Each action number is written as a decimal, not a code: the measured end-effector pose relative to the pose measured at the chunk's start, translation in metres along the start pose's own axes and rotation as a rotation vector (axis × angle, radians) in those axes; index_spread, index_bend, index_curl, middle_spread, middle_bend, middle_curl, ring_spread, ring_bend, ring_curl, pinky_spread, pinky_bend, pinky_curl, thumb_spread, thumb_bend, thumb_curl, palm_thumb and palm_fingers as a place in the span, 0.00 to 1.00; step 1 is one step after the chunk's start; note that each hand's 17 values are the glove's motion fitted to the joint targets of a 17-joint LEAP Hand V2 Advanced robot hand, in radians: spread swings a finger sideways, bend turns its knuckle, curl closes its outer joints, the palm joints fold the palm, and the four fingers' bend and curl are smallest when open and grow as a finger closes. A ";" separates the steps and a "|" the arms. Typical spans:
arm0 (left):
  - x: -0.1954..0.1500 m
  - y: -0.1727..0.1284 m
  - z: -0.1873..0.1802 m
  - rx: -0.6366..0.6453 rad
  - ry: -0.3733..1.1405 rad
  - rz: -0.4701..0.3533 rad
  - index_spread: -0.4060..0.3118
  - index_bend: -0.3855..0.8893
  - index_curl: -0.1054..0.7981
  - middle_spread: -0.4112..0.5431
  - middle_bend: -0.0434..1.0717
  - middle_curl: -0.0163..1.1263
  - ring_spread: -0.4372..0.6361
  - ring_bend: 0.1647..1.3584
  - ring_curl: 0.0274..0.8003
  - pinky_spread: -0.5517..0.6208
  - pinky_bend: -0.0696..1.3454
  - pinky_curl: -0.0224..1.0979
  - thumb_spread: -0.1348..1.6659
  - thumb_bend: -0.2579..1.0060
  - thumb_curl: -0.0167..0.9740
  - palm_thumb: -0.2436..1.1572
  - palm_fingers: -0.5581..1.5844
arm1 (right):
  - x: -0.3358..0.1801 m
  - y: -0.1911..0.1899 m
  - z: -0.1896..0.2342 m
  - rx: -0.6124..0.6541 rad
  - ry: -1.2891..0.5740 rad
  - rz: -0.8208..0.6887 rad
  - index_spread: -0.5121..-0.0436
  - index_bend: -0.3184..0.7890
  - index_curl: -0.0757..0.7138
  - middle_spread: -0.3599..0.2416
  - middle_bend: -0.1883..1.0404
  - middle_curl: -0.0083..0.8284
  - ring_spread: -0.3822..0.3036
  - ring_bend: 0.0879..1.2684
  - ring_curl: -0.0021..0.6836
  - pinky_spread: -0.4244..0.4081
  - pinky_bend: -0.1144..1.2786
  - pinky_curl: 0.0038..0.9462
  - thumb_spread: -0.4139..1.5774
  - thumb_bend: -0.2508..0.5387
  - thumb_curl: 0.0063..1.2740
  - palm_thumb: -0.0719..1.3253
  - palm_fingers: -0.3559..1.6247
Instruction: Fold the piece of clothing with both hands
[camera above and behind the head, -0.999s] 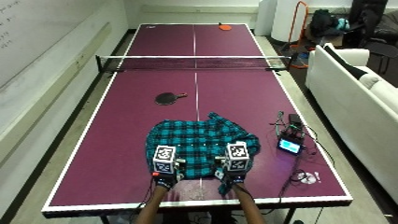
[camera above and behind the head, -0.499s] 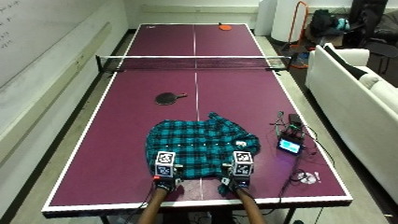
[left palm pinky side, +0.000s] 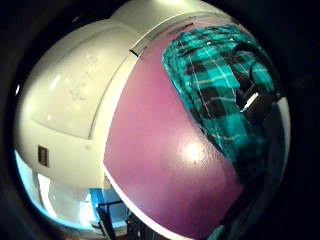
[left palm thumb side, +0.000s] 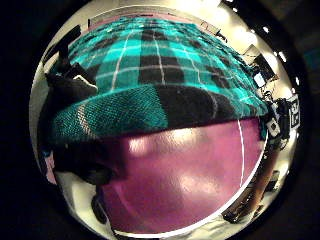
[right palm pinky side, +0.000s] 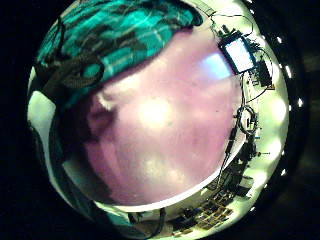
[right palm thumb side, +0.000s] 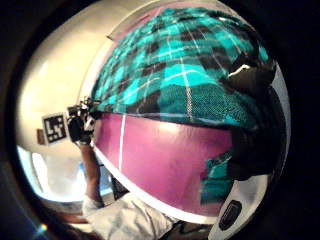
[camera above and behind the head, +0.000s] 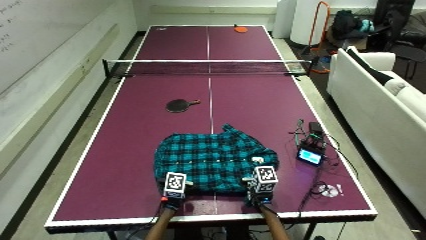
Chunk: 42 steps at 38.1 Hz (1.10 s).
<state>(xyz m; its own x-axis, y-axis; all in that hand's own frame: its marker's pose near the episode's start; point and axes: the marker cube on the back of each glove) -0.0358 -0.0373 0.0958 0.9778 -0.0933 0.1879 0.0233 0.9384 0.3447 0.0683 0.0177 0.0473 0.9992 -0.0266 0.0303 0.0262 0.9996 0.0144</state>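
ok so this looks like the very start of a fold, imo. The plaid shirt (camera above and behind the head: 214, 162) is lying spread out on the purple ping-pong table (camera above and behind the head: 120, 150), on the person's side of the net (camera above and behind the head: 208, 67), closer to the near edge than the black paddle (camera above and behind the head: 180, 105), w/ the small screen gadget (camera above and behind the head: 310, 156) just beside it on the right.

Both hands are at the shirt's near hem. Left hand (camera above and behind the head: 172, 198) is at the hem's left part, right hand (camera above and behind the head: 261, 196) at the right part. In the left thumb-side palm view the hem (left palm thumb side: 150, 112) is lifted off the table w/ a dark fingertip (left palm thumb side: 67, 90) curled over the cloth, so left seems to be pinching it. Right thumb-side view is similar: a black finger (right palm thumb side: 250, 77) sits on the fabric edge, prob a pinch too, tho I can't tell how tight.

Next move, my guess: lift the hem w/ both hands together and carry it away from the person, over the shirt toward the net, keeping the 2 corners level so the fold lands straight
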 end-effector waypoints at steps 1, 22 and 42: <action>-0.004 -0.008 -0.003 0.082 0.000 -0.010 0.24 0.51 0.51 0.20 0.24 0.30 0.24 0.35 0.35 0.36 0.34 0.32 0.78 0.32 0.29 0.55 0.77 | 0.004 -0.001 0.001 0.009 0.008 -0.006 0.38 0.50 0.48 0.33 0.40 0.44 0.38 0.27 0.39 0.59 0.31 0.30 0.84 0.59 0.25 0.65 0.66; -0.041 -0.068 -0.117 -0.367 0.340 0.111 0.12 0.42 0.56 0.07 0.39 0.42 0.06 0.40 0.48 0.20 0.28 0.38 0.74 0.30 0.31 0.70 0.85 | -0.010 -0.097 -0.159 -0.203 0.050 -0.038 0.42 0.37 0.43 0.17 0.47 0.54 0.20 0.59 0.67 0.13 0.48 0.44 0.80 0.54 0.24 0.75 0.82; -0.029 -0.134 -0.079 -0.327 0.470 -0.063 0.28 0.23 0.43 0.10 0.42 0.46 0.08 0.48 0.55 0.33 0.25 0.41 0.74 0.27 0.31 0.77 0.63 | 0.030 -0.186 -0.099 -0.144 0.030 0.317 0.41 0.37 0.47 0.19 0.44 0.55 0.19 0.52 0.65 0.20 0.46 0.43 0.78 0.42 0.21 0.75 0.69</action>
<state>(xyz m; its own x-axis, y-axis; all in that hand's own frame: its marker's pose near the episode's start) -0.0513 -0.1343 -0.0284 0.9582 -0.0647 -0.2788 0.0749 0.9969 0.0258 0.0967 -0.1673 -0.0529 0.9587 0.2838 -0.0184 -0.2837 0.9497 -0.1325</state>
